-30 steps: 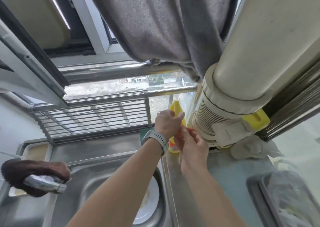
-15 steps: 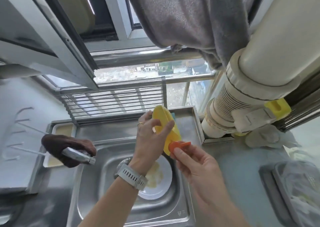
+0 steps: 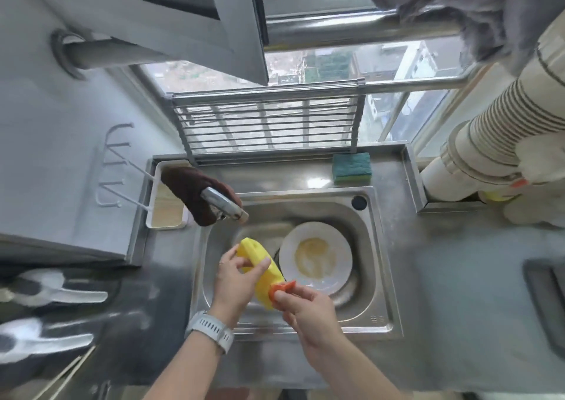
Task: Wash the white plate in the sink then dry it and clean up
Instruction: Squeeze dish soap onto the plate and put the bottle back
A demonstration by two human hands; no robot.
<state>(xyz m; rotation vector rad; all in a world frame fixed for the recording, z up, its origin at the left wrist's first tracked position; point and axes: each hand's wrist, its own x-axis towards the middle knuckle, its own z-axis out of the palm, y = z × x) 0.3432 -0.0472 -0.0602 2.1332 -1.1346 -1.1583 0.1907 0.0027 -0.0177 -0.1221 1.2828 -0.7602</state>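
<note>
Head camera view, looking straight down over a stainless steel sink (image 3: 377,265) set in a grey counter (image 3: 458,308). A white plate (image 3: 316,257) was seen lying flat in the basin, right of centre, with a yellowish smear of residue at its middle. A yellow bottle (image 3: 260,272) was held tilted above the basin, just left of the plate, its orange cap (image 3: 282,287) pointed down and to the right. The bottle's upper body was gripped by the left hand (image 3: 237,277), fingers wrapped round one side and the thumb pressed on the other; a white watch (image 3: 211,330) was worn on that wrist. The orange cap was pinched between thumb and fingertips of the right hand (image 3: 305,311); whether the cap was flipped open could not be told.

A chrome tap (image 3: 224,206) was seen reaching over the basin's upper left edge, with a dark brown cloth (image 3: 189,185) draped over it. A white tray (image 3: 166,198) lay just left of the tap. A green sponge (image 3: 351,168) rested on the ledge behind the sink, toward the right. A metal rack (image 3: 269,124) stood against the window behind. A grey towel (image 3: 477,11) was hung over a rail at the upper right, near a ribbed white duct (image 3: 495,136). Blurred white utensils (image 3: 52,292) lay at the far left.
</note>
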